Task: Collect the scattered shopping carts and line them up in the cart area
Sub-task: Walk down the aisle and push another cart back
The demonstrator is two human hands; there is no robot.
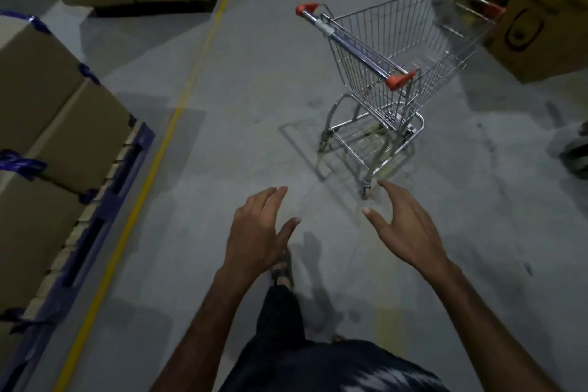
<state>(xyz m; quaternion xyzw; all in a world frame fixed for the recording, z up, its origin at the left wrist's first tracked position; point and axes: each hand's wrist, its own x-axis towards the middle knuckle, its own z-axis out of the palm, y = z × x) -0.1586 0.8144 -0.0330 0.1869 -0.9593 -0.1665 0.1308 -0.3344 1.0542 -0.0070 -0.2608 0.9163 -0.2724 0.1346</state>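
Note:
A small silver wire shopping cart with orange corner caps stands on the grey floor ahead and to the right, its basket empty. Its handle bar runs diagonally toward me. My left hand and my right hand are both stretched out in front of me with fingers spread, holding nothing. They are short of the cart and do not touch it; the right hand's fingertips are close to the cart's near wheel.
Stacked cardboard boxes on a blue pallet line the left side behind a yellow floor line. More boxes stand at the right behind the cart, and others at the top left. A dark wheel-like object sits at the right edge.

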